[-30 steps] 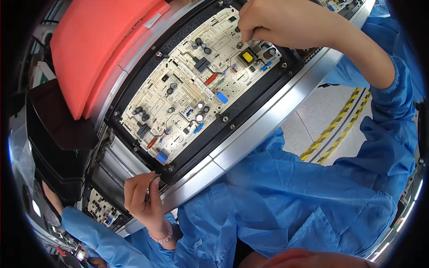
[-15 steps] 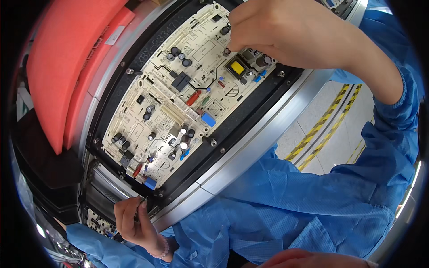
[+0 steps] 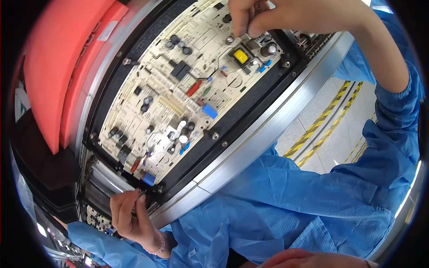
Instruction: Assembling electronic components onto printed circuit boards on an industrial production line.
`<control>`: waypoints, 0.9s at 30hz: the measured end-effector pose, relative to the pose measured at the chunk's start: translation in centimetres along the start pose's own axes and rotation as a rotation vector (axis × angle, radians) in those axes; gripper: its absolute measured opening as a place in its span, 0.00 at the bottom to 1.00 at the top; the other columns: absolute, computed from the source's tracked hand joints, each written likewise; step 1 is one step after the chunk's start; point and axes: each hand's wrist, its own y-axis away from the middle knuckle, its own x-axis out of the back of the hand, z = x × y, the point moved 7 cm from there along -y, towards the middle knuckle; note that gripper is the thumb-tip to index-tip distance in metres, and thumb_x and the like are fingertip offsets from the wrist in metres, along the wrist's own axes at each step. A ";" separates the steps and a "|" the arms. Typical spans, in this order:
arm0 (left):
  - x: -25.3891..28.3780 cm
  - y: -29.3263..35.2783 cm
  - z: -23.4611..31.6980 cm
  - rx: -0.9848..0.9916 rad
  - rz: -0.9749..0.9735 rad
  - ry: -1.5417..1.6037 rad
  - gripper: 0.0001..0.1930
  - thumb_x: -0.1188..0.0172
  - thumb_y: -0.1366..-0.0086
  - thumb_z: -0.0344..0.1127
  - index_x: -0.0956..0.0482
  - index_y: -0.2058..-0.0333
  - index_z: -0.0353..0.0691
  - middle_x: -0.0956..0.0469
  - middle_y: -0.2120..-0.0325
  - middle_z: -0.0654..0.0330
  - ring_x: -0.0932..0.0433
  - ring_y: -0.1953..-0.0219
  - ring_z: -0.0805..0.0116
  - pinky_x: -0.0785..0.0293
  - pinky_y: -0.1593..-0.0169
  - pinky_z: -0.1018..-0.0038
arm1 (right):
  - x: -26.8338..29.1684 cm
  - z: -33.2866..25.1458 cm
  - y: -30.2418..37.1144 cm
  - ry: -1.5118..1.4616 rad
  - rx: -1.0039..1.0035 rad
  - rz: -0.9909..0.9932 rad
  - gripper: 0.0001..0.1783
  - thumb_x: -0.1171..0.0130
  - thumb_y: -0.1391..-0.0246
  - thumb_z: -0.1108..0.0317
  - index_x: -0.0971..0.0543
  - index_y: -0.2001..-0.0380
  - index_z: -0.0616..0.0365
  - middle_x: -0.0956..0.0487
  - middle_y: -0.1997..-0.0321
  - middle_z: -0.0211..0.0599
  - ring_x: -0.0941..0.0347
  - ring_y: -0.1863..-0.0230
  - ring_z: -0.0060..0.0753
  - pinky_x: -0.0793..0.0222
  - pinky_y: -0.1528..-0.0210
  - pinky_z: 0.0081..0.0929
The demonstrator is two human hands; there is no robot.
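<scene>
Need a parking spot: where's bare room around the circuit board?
The silver rail lies bare between the black frame and the blue smock; a narrower bare metal strip runs between that frame and the red foam. Crowded: the populated circuit board, the right hand over its upper-right end; and the frame's lower corner, beside the left hand.

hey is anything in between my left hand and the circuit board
Yes: in this view, a narrow strip of the black frame lies between your left hand's fingertips and the nearest corner of the circuit board. Nothing else visible stands there.
</scene>
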 end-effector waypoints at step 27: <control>1.6 -5.5 -0.7 -0.337 0.034 -0.121 0.05 0.36 0.46 0.25 0.19 0.68 0.35 0.25 0.58 0.51 0.29 0.54 0.52 0.33 0.49 0.64 | 6.9 -3.4 -8.1 0.474 -0.077 0.577 0.14 0.37 0.51 0.59 0.16 0.71 0.61 0.18 0.71 0.49 0.21 0.69 0.45 0.28 0.63 0.37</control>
